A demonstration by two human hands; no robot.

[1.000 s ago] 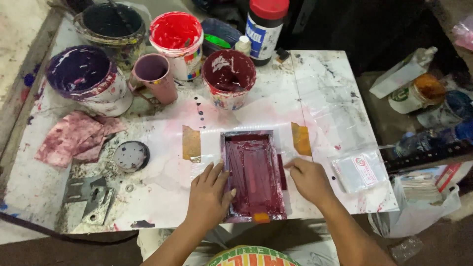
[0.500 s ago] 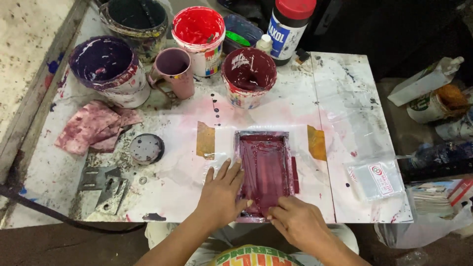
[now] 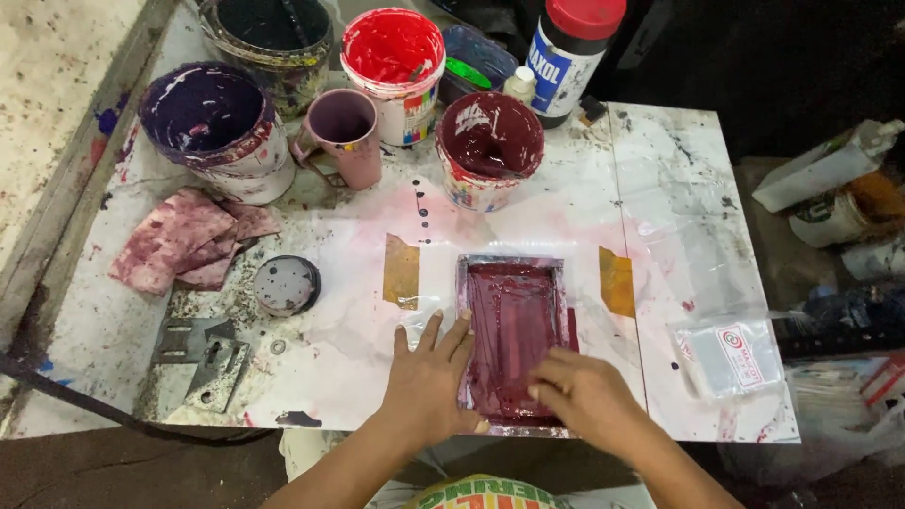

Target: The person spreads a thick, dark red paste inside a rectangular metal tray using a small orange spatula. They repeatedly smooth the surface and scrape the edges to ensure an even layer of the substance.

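A small rectangular printing frame (image 3: 514, 302) coated with maroon ink lies on the stained white table (image 3: 660, 188), near its front edge. My left hand (image 3: 429, 372) rests flat on the frame's left edge, fingers spread, holding nothing. My right hand (image 3: 580, 391) lies over the frame's lower part with its fingers curled down onto the inked surface. Anything under those fingers is hidden. Two tan tape patches (image 3: 401, 271) sit on either side of the frame.
Paint pots line the back: purple bucket (image 3: 212, 123), dark bucket (image 3: 264, 33), red pot (image 3: 391, 52), maroon cup (image 3: 488, 151), pink mug (image 3: 341, 132), red-capped bottle (image 3: 575, 47). At left lie a stained rag (image 3: 184, 240), round lid (image 3: 286, 283) and metal bracket (image 3: 203, 358). Clear bags (image 3: 731, 353) lie at right.
My right hand went from the frame's right side to its bottom edge, then up onto the lower inked area. My left hand stayed on the left edge. The camera shifted slightly.
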